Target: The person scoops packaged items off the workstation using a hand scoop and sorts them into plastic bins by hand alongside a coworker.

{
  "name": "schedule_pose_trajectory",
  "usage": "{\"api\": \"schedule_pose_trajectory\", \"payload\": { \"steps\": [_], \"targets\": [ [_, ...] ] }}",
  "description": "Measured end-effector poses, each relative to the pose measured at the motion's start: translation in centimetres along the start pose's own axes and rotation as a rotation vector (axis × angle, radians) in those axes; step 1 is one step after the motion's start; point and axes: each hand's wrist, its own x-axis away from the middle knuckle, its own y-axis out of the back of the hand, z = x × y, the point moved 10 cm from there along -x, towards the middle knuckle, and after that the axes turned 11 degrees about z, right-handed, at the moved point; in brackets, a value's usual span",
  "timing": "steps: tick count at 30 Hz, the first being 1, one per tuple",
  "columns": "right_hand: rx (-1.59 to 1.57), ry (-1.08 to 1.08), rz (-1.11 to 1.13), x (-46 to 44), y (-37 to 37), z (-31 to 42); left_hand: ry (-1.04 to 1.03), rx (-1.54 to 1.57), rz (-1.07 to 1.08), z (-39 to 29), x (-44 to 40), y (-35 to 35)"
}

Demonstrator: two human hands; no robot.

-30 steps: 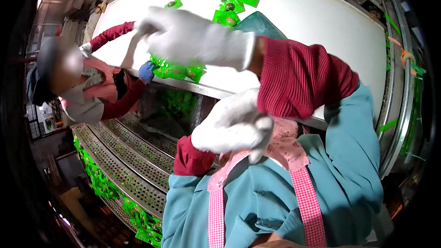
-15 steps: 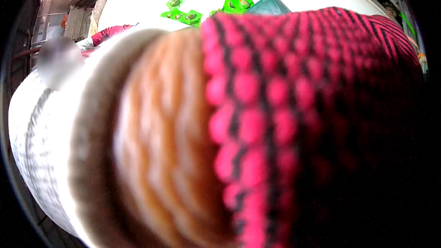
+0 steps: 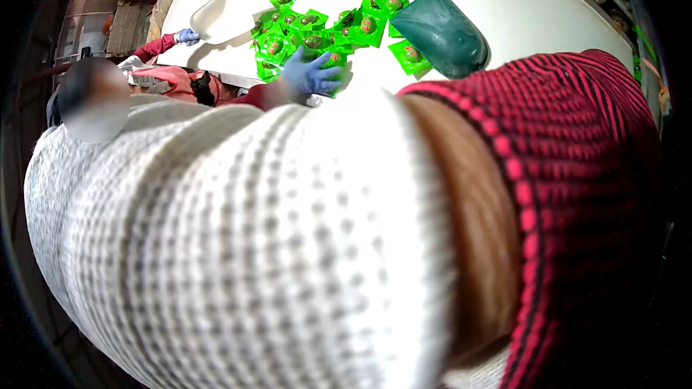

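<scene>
What looks like my right hand (image 3: pixel 238 238), in a white knit glove, fills the lower view very close to the camera. Bare wrist (image 3: pixel 476 230) shows between the glove and a pink-and-black striped sleeve (image 3: pixel 577 173). Its fingers cannot be made out, nor anything they may hold. My left hand does not appear. Beyond the glove, a dark green plastic scoop (image 3: pixel 443 36) lies on the white table (image 3: pixel 533 21). Small bright green packets (image 3: pixel 367 25), each with a dark printed oval, are scattered and heaped beside it.
Across the table, a co-worker in a dark red sleeve rests one blue-gloved hand (image 3: pixel 310 75) by the packets. The co-worker's other blue-gloved hand (image 3: pixel 189 36) grips a white scoop (image 3: pixel 220 21). A raised edge (image 3: pixel 577 0) bounds the table at right.
My gloved hand and sleeve have shifted right and lower in view, uncovering the green scoop, more packets and the co-worker's blue-gloved hands with the white scoop.
</scene>
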Motion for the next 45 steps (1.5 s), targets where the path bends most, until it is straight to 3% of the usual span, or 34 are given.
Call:
{"api": "schedule_pose_trajectory", "payload": {
  "steps": [3,5,6,7,9,10,12,13,15,18,20,22,25,28,31,32,33,34,36,38,40,42,44,45],
  "targets": [
    [0.006,0.009,0.003,-0.9,-1.9,2.0,0.018,0.205,0.013,-1.5,0.1,0.0],
    [0.011,0.012,0.011,-1.1,-3.1,2.9,0.13,-0.214,-0.018,-3.3,0.7,-4.4],
    [0.014,0.013,0.015,-1.0,-3.4,3.1,0.134,-0.214,-0.017,-4.3,1.1,-3.0],
    [-0.017,0.022,-0.006,0.0,0.5,-0.6,0.115,-0.337,0.084,-0.1,-3.5,-5.1],
    [-0.023,0.029,0.005,0.7,1.1,-0.3,0.113,-0.622,0.237,1.4,-5.4,-3.1],
    [-0.021,0.029,0.011,0.8,1.2,0.0,0.112,-0.621,0.237,1.7,-5.6,-4.3],
    [-0.028,0.038,0.021,0.5,0.7,0.2,0.244,-2.376,0.19,1.8,-4.6,-9.2],
    [-0.032,0.044,0.022,0.3,0.3,0.4,0.238,-2.374,0.194,1.4,-3.9,-9.0],
    [-0.036,0.052,0.027,0.0,-0.1,0.4,0.13,-2.656,0.425,2.5,-2.9,-7.6],
    [-0.037,0.067,0.035,0.0,-0.5,0.7,-0.058,-3.036,0.796,4.7,-2.0,0.1],
    [-0.042,0.084,0.026,0.1,-0.7,0.8,-0.143,-3.221,0.913,4.3,-2.5,8.7],
    [-0.041,0.099,0.033,-0.2,-0.9,1.6,-0.041,-3.326,0.838,2.4,-4.1,18.3],
    [-0.042,0.107,-0.017,0.1,-0.2,1.6,0.14,-3.369,0.559,-1.4,-6.8,30.4],
    [-0.042,0.041,-0.195,2.4,3.0,-2.8,0.164,-3.355,0.37,-3.4,-8.7,35.8],
    [-0.047,-0.169,-0.404,7.0,7.4,-11.4,0.013,-3.496,0.647,-2.7,-9.4,33.8],
    [-0.06,-0.155,-0.638,9.7,9.1,-14.9,-0.071,-3.564,0.802,-2.4,-9.4,32.2],
    [0.065,-0.247,-0.667,12.0,9.8,-17.8,-0.178,-3.622,0.961,-2.2,-9.4,30.6],
    [0.185,-0.338,-0.696,14.6,10.0,-20.2,-0.289,-3.686,0.88,-3.0,-9.2,28.4],
    [0.408,-0.625,-0.709,19.2,8.1,-25.1,-0.744,-3.734,1.194,-3.3,-7.9,23.5],
    [0.71,-0.936,-0.45,22.6,3.7,-30.2,-1.12,-3.684,1.003,-5.1,-6.9,15.8],
    [0.901,-1.054,-0.348,27.0,-0.6,-32.4,-1.945,-3.625,0.957,-5.5,-4.8,9.8],
    [0.708,-1.307,-0.224,30.1,-3.6,-33.7,-2.782,-3.418,0.711,-5.5,-3.2,5.4],
    [0.87,-1.35,-0.196,32.9,-6.5,-37.2,-3.29,-3.158,0.573,-5.0,-2.2,3.7],
    [0.886,-1.418,-0.071,33.2,-6.6,-37.9,-3.355,-3.118,0.447,-4.7,-2.1,2.4]
  ]
}}
